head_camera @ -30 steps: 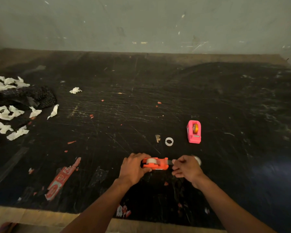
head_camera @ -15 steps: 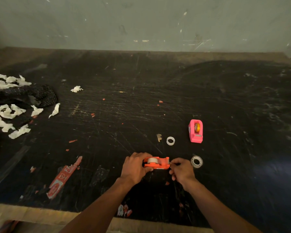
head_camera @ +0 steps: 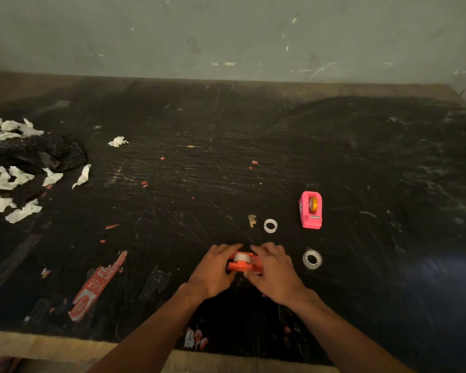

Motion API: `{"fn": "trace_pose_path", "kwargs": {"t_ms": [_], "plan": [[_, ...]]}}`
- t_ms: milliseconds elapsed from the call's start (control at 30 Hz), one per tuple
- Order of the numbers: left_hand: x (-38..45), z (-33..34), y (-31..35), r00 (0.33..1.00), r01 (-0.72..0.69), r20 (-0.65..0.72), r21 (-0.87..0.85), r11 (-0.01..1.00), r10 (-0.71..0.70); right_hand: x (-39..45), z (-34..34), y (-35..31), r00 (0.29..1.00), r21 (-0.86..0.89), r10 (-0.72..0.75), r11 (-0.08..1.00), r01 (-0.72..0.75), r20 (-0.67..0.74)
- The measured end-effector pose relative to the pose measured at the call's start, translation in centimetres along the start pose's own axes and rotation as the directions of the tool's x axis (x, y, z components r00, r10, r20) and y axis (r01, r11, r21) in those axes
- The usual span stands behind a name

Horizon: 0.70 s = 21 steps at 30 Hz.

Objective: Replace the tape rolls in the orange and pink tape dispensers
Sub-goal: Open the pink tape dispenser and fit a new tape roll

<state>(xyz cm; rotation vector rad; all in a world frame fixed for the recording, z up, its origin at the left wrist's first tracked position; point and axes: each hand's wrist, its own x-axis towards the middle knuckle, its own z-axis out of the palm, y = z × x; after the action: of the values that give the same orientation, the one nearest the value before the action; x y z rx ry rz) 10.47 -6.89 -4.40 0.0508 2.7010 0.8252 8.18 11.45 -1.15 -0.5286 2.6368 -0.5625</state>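
Note:
The orange tape dispenser (head_camera: pixel 243 263) lies on the black table near the front, with a white tape roll (head_camera: pixel 240 257) seated in it. My left hand (head_camera: pixel 213 273) grips its left end. My right hand (head_camera: pixel 276 273) covers its right end, fingers curled over the top. A clear tape roll (head_camera: pixel 312 259) lies flat just right of my right hand. A small white empty core ring (head_camera: pixel 270 226) rests behind the hands. The pink tape dispenser (head_camera: pixel 310 210) stands farther back right, holding a yellow-orange roll (head_camera: pixel 313 203).
The black scratched table (head_camera: pixel 226 170) ends at a grey wall behind. White crumpled paper scraps (head_camera: pixel 8 181) and a dark cloth (head_camera: pixel 38 154) lie at the far left. A red torn label (head_camera: pixel 97 286) is stuck near the front left edge.
My right hand has moved left from the dispenser's cutter end onto its right side, leaving the clear roll in full view on the table. My left hand has kept its grip.

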Motion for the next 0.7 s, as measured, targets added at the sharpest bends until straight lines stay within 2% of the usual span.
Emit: {"fn": "trace_pose_path", "kwargs": {"t_ms": [33, 100, 200, 267, 400, 533, 700], "plan": [[-0.1, 0.0, -0.2, 1.0, 0.019, 0.017, -0.039, 0.999, -0.019, 0.3, 0.2, -0.2, 0.999, -0.093, -0.021, 0.995, 0.025, 0.04], [-0.4, 0.1, -0.6, 0.999, 0.042, 0.0, -0.07, 0.997, -0.042, 1.0, 0.4, -0.3, 0.998, -0.153, -0.013, 0.988, 0.021, 0.055], [-0.9, 1.0, -1.3, 0.991, 0.068, -0.122, 0.062, 0.996, -0.06, 2.3, -0.5, 0.1, 0.997, 0.039, 0.083, 0.996, -0.083, 0.004], [-0.8, 1.8, -2.3, 0.981, 0.118, -0.167, 0.134, 0.984, -0.095, 3.8, -2.0, 1.0, 0.978, 0.193, 0.199, 0.964, -0.184, -0.06], [-0.7, 3.2, -3.2, 0.983, 0.122, -0.167, 0.273, 0.954, -0.078, 7.8, -5.5, 3.3, 0.908, 0.383, 0.375, 0.879, -0.284, -0.186], [-0.7, 3.5, -3.1, 0.978, 0.135, -0.19, 0.289, 0.948, -0.081, 11.4, -7.8, 4.7, 0.853, 0.305, 0.461, 0.872, -0.383, -0.246], [-0.8, 3.5, -3.1, 0.977, 0.139, -0.194, 0.293, 0.946, -0.084, 13.4, -7.4, 4.6, 0.838, 0.2, 0.524, 0.847, -0.493, -0.151]]}}
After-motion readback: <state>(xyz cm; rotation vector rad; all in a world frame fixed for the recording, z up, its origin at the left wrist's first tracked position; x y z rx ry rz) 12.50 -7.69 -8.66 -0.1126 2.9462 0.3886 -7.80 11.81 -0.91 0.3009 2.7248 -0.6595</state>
